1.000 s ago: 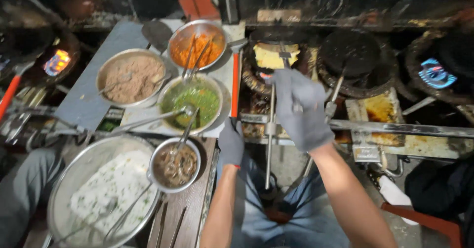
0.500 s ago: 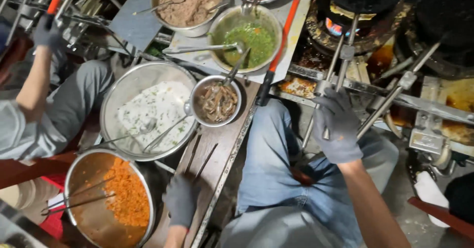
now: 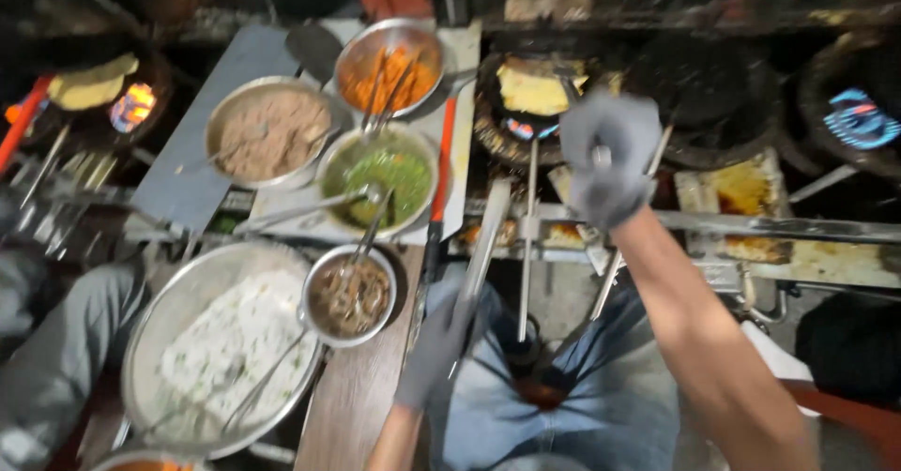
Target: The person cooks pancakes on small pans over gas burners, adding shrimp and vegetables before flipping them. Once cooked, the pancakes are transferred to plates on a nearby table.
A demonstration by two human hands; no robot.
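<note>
The right hand [image 3: 608, 166], in a grey glove, is closed around the upper end of a long metal handle [image 3: 610, 269] that slants down toward the person's lap; the hand sits just in front of a burner [image 3: 526, 119] on which a folded yellow flatbread [image 3: 533, 89] lies in a wire grill, a blue flame showing beneath it. The left hand [image 3: 434, 349], also gloved in grey, grips the lower end of a flat metal bar [image 3: 483, 246] that rises toward the stove edge; a second thin rod [image 3: 527, 246] stands between the two hands, untouched; an orange-handled tool [image 3: 439, 185] lies just left of the bar. Left of the hands, on a grey tray [image 3: 202, 152], stand a bowl of green chutney [image 3: 380, 175], a bowl of orange shreds [image 3: 389, 63] and a bowl of brown mash [image 3: 272, 133], each with utensils in it; nearer the person are a small bowl of dark filling [image 3: 349, 295] and a large basin of white chopped mixture [image 3: 225, 349]. At far right a second burner [image 3: 859, 119] burns blue; at far left another flatbread [image 3: 89, 82] sits over an orange flame; a grey-trousered leg [image 3: 56, 358] of another person occupies the lower left.
</note>
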